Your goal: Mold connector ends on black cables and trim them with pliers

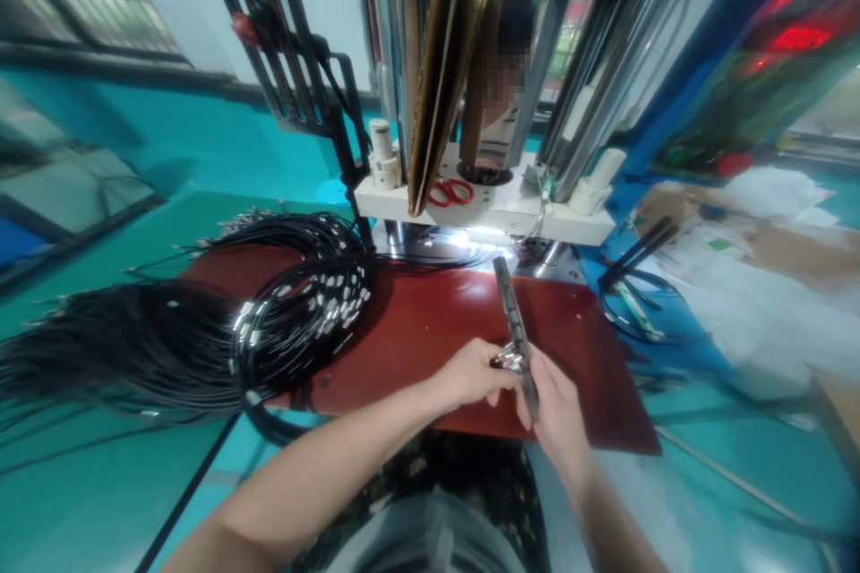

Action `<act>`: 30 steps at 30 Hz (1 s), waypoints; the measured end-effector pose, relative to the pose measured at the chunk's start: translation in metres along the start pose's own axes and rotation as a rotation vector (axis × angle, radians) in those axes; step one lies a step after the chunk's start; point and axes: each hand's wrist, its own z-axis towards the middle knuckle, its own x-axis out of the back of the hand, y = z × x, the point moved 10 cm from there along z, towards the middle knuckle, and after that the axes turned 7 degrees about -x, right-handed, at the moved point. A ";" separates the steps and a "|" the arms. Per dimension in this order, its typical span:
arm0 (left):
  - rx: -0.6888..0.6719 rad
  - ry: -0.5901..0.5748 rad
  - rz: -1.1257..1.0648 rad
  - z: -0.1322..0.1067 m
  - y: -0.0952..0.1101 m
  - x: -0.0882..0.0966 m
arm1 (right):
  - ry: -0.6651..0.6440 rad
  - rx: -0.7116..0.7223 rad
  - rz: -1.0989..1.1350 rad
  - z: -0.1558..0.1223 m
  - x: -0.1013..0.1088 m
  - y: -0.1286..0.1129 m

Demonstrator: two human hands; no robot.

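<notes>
Both hands meet over the near edge of the dark red flat mat (430,322) on the teal table (134,483). Right hand (557,416) closed around a long grey metal bar fixture (516,331), held tilted away from the body. Left hand (470,374) pinches a small shiny metal connector (507,360) against the bar's lower part. Coiled bundle of black cables with silver ends (296,313) lies left on the mat. Red-handled scissors (450,192) sit on the white machine base (484,210) behind
</notes>
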 end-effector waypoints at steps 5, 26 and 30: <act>0.018 -0.003 -0.001 0.001 -0.004 -0.001 | 0.076 0.025 -0.107 -0.002 0.005 -0.001; -0.108 0.084 0.019 0.003 0.009 0.011 | 0.077 0.024 -0.096 -0.002 0.005 0.005; -0.083 0.135 0.011 0.003 0.005 0.013 | 0.087 0.007 -0.137 -0.003 0.005 0.007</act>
